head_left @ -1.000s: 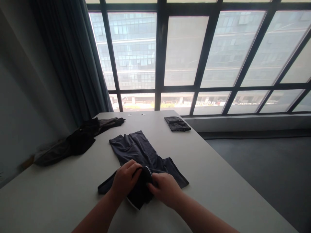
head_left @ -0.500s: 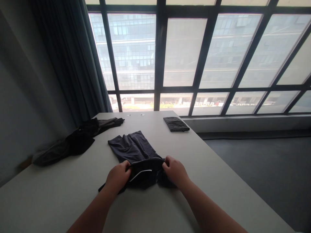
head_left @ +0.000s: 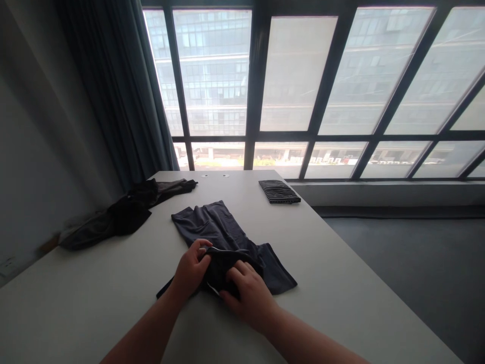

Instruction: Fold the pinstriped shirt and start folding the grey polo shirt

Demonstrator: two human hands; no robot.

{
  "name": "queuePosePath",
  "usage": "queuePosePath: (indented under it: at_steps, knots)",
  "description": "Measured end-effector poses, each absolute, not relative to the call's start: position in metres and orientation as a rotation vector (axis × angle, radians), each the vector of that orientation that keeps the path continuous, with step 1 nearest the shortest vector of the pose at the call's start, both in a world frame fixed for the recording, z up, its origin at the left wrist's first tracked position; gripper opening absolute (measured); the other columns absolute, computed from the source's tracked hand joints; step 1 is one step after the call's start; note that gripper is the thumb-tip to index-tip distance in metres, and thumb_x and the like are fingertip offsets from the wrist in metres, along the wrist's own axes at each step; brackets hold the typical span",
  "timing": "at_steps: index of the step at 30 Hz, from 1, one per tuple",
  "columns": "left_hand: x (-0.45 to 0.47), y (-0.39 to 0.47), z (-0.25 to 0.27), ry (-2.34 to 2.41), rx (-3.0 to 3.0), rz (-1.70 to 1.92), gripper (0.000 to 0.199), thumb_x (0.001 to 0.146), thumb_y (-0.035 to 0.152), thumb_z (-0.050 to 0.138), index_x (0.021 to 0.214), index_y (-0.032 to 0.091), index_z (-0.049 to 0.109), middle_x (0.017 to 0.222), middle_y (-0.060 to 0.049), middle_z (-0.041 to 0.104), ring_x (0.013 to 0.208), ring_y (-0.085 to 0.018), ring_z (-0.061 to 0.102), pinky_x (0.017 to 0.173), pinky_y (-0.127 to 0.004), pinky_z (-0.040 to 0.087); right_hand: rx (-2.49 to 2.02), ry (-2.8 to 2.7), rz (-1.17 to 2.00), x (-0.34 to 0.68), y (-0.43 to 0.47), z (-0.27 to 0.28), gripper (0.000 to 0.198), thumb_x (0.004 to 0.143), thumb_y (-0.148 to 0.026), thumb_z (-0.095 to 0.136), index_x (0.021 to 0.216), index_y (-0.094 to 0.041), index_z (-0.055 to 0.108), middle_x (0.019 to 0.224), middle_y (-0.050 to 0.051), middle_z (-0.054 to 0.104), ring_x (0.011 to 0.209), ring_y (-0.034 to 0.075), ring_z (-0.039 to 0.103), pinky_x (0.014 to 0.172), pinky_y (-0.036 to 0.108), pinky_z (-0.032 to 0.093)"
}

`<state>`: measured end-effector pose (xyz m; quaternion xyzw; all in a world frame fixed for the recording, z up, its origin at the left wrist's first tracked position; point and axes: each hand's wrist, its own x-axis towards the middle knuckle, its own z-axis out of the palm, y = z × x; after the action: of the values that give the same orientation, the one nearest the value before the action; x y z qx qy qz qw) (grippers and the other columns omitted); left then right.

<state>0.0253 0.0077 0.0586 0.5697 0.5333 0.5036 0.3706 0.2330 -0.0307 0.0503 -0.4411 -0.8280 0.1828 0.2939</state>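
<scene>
A dark blue-grey garment (head_left: 223, 222) lies on the white table in front of me. Its kind is not clear; one part spreads away from me and another sticks out to the right. Thin white edging shows around an opening on the near side. My left hand (head_left: 193, 268) is closed on the left edge of that opening, thumb and fingers pinching the cloth. At the opening's near right side, my right hand (head_left: 246, 293) has its fingers curled into the dark cloth; its fingertips are partly hidden.
A folded black-and-white striped cloth (head_left: 279, 192) lies at the table's far right edge. Dark crumpled clothes (head_left: 129, 212) lie along the left edge. The white table (head_left: 333, 303) ends on the right above a grey floor (head_left: 397, 263). A curtain (head_left: 113, 91) and large windows stand behind.
My right hand has let go of the opening's right edge and moved left and nearer, into the opening. The garment's right part now lies spread out. The view has shifted slightly.
</scene>
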Motion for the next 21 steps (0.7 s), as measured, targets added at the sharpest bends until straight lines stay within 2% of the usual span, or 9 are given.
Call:
queuePosePath:
  at_steps: [2, 4, 7, 10, 17, 21]
  knots:
    - [0.027, 0.006, 0.061, 1.300, 1.362, 1.311, 0.037, 0.079, 0.037, 0.070, 0.112, 0.022, 0.062, 0.075, 0.003, 0.070, 0.055, -0.014, 0.058, 0.051, -0.022, 0.041, -1.223, -2.224, 0.514, 0.234, -0.029, 0.051, 0.024, 0.082, -0.025, 0.081, 0.101, -0.022, 0.068, 0.114, 0.008, 0.067, 0.110, 0.029, 0.061, 0.093, 0.038, 0.046]
    - [0.028, 0.005, 0.064, 1.240, 1.265, 1.322, 0.042, 0.078, 0.038, 0.071, 0.115, 0.021, 0.059, 0.075, 0.003, 0.070, 0.052, -0.013, 0.057, 0.048, -0.021, 0.041, -1.288, -2.261, 0.584, 0.235, -0.028, 0.050, 0.026, 0.082, -0.026, 0.080, 0.105, -0.021, 0.068, 0.116, 0.010, 0.069, 0.109, 0.030, 0.063, 0.092, 0.037, 0.046]
    - [0.029, 0.006, 0.065, 1.200, 1.158, 1.334, 0.047, 0.075, 0.037, 0.073, 0.116, 0.021, 0.057, 0.069, 0.005, 0.067, 0.048, -0.012, 0.053, 0.045, -0.019, 0.039, -1.378, -2.260, 0.702, 0.234, -0.025, 0.043, 0.020, 0.082, -0.022, 0.074, 0.099, -0.020, 0.064, 0.103, 0.009, 0.072, 0.093, 0.026, 0.067, 0.078, 0.032, 0.043]
    - [0.027, 0.008, 0.066, 1.198, 1.068, 1.389, 0.047, 0.074, 0.036, 0.072, 0.115, 0.021, 0.056, 0.063, 0.007, 0.062, 0.046, -0.011, 0.052, 0.044, -0.019, 0.040, -1.352, -2.187, 0.738, 0.233, -0.022, 0.038, 0.013, 0.082, -0.016, 0.067, 0.089, -0.021, 0.057, 0.088, 0.004, 0.069, 0.080, 0.020, 0.063, 0.068, 0.028, 0.035]
    - [0.020, 0.018, 0.062, 1.265, 0.732, 1.503, 0.042, 0.066, 0.028, 0.066, 0.107, 0.023, 0.056, 0.058, 0.011, 0.051, 0.043, -0.008, 0.042, 0.042, -0.018, 0.034, -1.181, -2.228, 0.658, 0.243, -0.014, 0.044, 0.027, 0.065, 0.000, 0.054, 0.074, -0.021, 0.039, 0.082, 0.000, 0.058, 0.075, 0.015, 0.051, 0.067, 0.027, 0.029]
    - [0.019, 0.019, 0.060, 1.270, 0.818, 1.451, 0.042, 0.070, 0.032, 0.064, 0.109, 0.023, 0.055, 0.063, 0.008, 0.054, 0.050, -0.011, 0.049, 0.047, -0.020, 0.041, -1.163, -2.136, 0.652, 0.250, -0.008, 0.047, 0.027, 0.065, 0.000, 0.057, 0.075, -0.021, 0.042, 0.082, -0.001, 0.056, 0.073, 0.014, 0.048, 0.067, 0.025, 0.030]
